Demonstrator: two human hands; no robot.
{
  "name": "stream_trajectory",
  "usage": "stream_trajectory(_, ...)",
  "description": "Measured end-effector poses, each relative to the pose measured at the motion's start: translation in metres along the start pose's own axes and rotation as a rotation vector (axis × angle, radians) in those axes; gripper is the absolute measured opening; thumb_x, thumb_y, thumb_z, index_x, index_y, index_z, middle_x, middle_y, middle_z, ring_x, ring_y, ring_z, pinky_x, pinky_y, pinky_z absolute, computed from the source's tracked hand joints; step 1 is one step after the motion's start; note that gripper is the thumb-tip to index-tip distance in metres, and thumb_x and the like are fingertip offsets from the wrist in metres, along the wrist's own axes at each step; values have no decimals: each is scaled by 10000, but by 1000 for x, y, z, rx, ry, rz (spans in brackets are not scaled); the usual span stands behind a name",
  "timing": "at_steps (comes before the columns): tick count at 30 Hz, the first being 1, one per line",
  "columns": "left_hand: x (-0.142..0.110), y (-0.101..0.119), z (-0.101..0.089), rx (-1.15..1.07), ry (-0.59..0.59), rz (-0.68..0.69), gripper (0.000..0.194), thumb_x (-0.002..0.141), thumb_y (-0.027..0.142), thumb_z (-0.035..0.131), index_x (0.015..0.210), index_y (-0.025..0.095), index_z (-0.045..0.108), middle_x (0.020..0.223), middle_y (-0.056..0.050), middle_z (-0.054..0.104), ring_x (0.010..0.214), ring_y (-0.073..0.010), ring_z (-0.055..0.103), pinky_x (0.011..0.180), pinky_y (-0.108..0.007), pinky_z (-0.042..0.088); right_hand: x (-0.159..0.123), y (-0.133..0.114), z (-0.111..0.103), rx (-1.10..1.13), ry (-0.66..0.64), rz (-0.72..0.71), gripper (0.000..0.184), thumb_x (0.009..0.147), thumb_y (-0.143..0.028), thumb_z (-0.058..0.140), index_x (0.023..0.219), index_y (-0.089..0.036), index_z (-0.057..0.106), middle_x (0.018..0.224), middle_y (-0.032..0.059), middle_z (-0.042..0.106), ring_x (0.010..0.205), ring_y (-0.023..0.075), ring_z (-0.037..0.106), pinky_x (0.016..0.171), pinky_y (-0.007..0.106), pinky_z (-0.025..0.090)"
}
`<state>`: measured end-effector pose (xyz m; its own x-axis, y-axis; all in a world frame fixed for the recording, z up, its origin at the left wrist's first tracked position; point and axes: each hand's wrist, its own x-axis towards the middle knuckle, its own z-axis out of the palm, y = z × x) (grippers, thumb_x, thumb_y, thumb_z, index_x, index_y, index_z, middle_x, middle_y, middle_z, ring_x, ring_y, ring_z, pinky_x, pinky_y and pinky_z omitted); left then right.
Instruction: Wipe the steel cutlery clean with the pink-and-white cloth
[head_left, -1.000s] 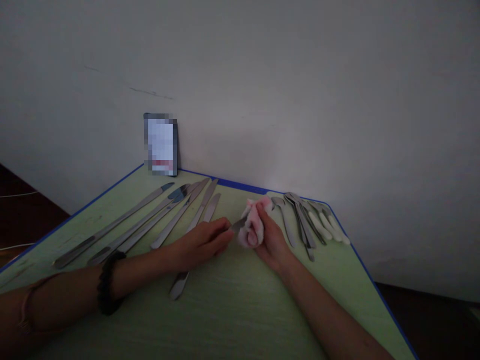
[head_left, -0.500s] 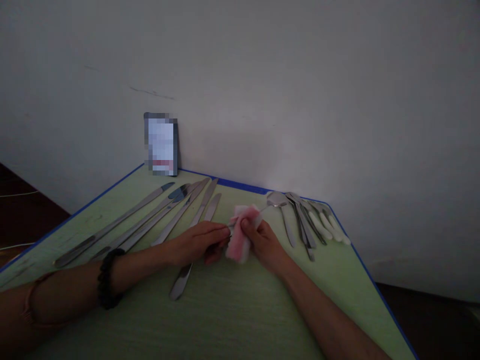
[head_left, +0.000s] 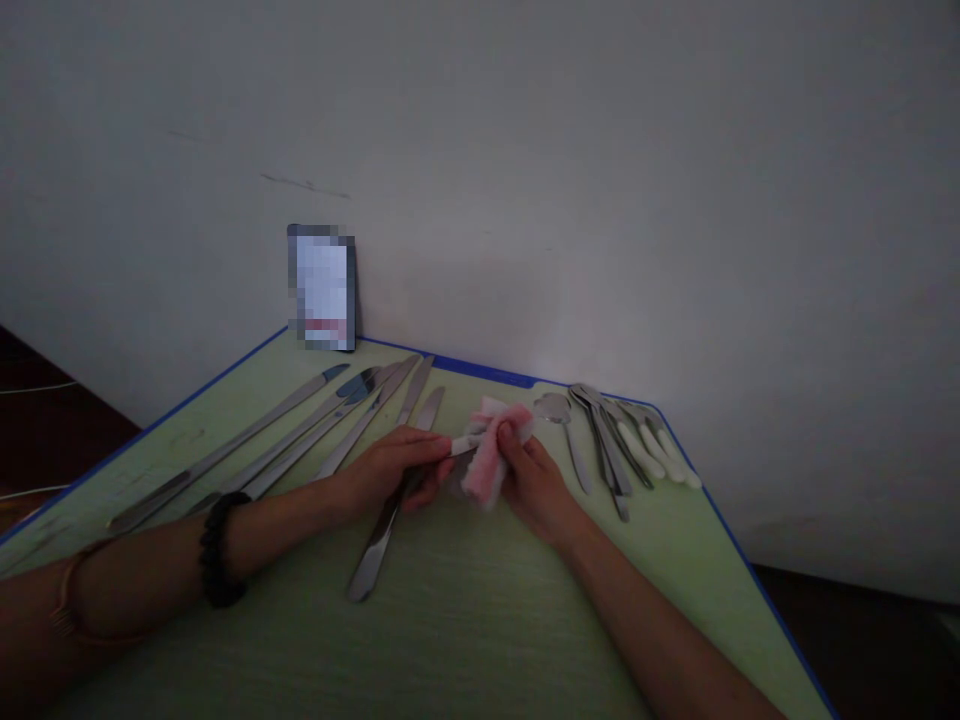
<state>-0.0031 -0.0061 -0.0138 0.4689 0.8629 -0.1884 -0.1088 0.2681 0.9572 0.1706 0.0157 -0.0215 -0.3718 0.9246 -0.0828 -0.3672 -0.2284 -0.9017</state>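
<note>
Between the fingers of my left hand (head_left: pixel 397 465), closed, is the handle of a metal spoon (head_left: pixel 466 444); its bowl is hidden by the cloth. A pink and white cloth (head_left: pixel 487 465) is bunched in my right hand (head_left: pixel 532 475), thumb on top, wrapped round the spoon. Below my left hand a table knife (head_left: pixel 371 560) lies on the table, partly covered by the fingers. Just right of the cloth rests a spoon with a scalloped bowl (head_left: pixel 553 406).
Several table knives (head_left: pixel 225 450) lie slanted on the left of the green table (head_left: pixel 480 640). Metal spoons (head_left: pixel 604 430) and white-handled cutlery (head_left: pixel 652 450) lie at the right. A phone-like device (head_left: pixel 324 290), its screen blurred, leans on the wall behind the blue-edged table.
My left hand has drawn slightly left, showing more spoon handle. The cloth has shifted a little up and right, and the held spoon's bowl, visible before beyond the cloth, is now covered.
</note>
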Motion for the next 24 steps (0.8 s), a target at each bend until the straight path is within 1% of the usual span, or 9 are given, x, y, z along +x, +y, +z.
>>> stream_trajectory(3,0,1,0,54,-31,-19,385,783,513,492,600,176,465,400,65,383,329,-67,317,373,-217,218,-1,-3,2,27,-1,16,365,629,-521,729,774,-191,674,743,9,660,758,154,601,751,272,461)
stream_trajectory(7,-1,0,2,240,-43,-8,392,848,510,428,647,176,468,466,56,439,409,-77,383,415,-204,259,-2,-5,4,29,43,53,372,623,-508,737,755,-168,662,687,5,643,678,140,579,662,257,450)
stream_trajectory(10,-2,0,4,353,-7,41,343,883,476,403,724,179,466,496,70,440,432,-75,377,431,-193,274,-1,-6,6,68,103,84,330,613,-462,755,712,-169,638,635,-17,615,586,114,535,589,238,428)
stream_trajectory(14,-3,-2,7,370,62,167,215,880,422,445,906,213,400,568,100,423,424,-67,363,407,-173,270,0,-8,7,101,174,78,293,619,-416,757,717,-177,618,573,-42,572,509,94,480,493,218,379)
stream_trajectory(16,-5,-4,8,465,87,244,188,877,382,460,919,212,393,627,87,439,463,-67,389,430,-174,293,0,-8,7,96,185,69,286,636,-410,747,721,-175,608,570,-40,567,512,97,485,477,216,371)
stream_trajectory(18,-7,-4,10,599,105,286,167,871,353,476,911,205,411,660,69,461,514,-75,420,463,-181,312,0,-8,6,83,181,63,269,665,-408,728,711,-179,595,553,-41,548,507,99,483,468,218,369)
stream_trajectory(21,-9,-4,10,753,153,280,153,863,340,482,903,203,430,665,55,493,546,-93,455,489,-197,326,0,-7,5,61,170,62,262,684,-410,715,677,-189,573,531,-48,525,481,93,458,447,220,354)
stream_trajectory(24,-9,-4,9,892,208,290,144,857,327,478,917,201,442,652,51,515,534,-104,470,506,-216,333,1,-6,5,47,176,52,269,666,-406,727,663,-185,574,539,-49,534,480,85,449,459,216,356)
